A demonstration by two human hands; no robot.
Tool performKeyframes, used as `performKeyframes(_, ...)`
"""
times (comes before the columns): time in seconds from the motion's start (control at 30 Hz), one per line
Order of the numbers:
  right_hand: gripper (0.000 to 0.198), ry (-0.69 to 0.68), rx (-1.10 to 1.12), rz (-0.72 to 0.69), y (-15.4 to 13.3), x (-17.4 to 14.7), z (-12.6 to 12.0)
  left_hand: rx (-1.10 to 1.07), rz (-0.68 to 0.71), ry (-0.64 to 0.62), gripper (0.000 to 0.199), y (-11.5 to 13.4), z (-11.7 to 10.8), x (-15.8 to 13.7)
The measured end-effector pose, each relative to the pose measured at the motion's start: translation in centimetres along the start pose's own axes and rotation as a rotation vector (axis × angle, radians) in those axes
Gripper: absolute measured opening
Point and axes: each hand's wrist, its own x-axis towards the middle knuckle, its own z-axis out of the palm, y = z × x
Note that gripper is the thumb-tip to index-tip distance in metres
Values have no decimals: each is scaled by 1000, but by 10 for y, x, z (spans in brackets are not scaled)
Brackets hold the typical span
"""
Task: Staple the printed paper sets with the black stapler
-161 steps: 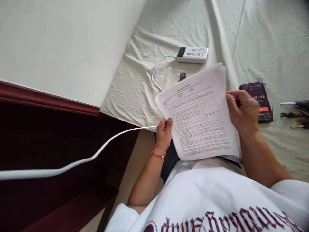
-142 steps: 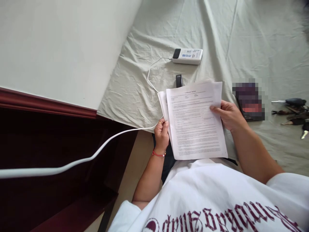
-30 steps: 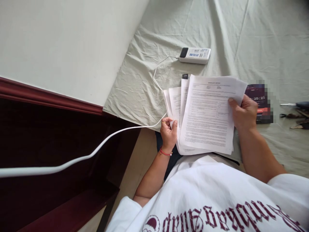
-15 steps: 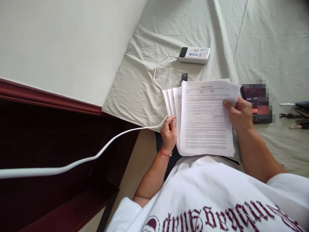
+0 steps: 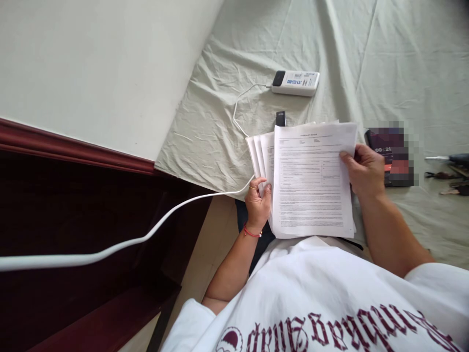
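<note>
Close to my body is a fanned sheaf of printed paper sheets [image 5: 311, 195], its front page covered in small type under a heading. My right hand [image 5: 366, 171] pinches the right edge of the front sheets, thumb on top of the print. At the left side, my left hand [image 5: 258, 205] is closed on the edges of the rear papers [image 5: 262, 151], which stick out in staggered layers. A ring and a red bracelet [image 5: 252, 231] show on the left hand and wrist. The fingertips behind the pages are hidden.
On the pale green sheet [image 5: 220, 98] lies a white power bank [image 5: 296, 83] with a cable [image 5: 176, 205] running left. A small black object [image 5: 280, 118] touches the papers' top edge. To the right are a partly blurred phone [image 5: 390, 156] and keys [image 5: 456, 188].
The front sheets have shifted slightly down and left, and the page behind has slid mostly out of sight at top right. My left thumb has moved right toward the front page.
</note>
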Motion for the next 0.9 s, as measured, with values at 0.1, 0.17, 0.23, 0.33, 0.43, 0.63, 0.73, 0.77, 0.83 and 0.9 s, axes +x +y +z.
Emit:
performKeyframes(0.1,16,40,34,-20,-1,2,-1,-8,15,-11,10,1,-1,1)
performKeyframes(0.17,14,55,34,-25,-6,1,-1,-7,34,-12,8,1,-1,2)
performKeyframes(0.23,12,76,36,-28,-12,0,-1,-5,44,-14,7,2,-2,3)
performKeyframes(0.33,10,86,62,-35,-16,-1,0,-5,48,-27,9,4,-2,4)
performKeyframes(0.43,12,71,86,-43,-16,-2,2,-14,42,-27,11,6,-3,5)
performKeyframes(0.63,14,35,106,-66,-17,-3,3,-43,-25,-16,23,7,-2,4)
performKeyframes(0.73,14,-2,101,-57,-18,-5,4,-41,-48,-17,29,7,-2,4)
performKeyframes(0.77,13,-16,104,-53,-17,-5,4,-38,-54,-20,30,7,-2,4)
performKeyframes(0.83,14,-35,110,-42,-16,-6,5,-20,-65,-25,28,6,-2,5)
performKeyframes(0.9,16,-26,101,-34,-15,-5,5,6,-65,-24,24,5,-2,5)
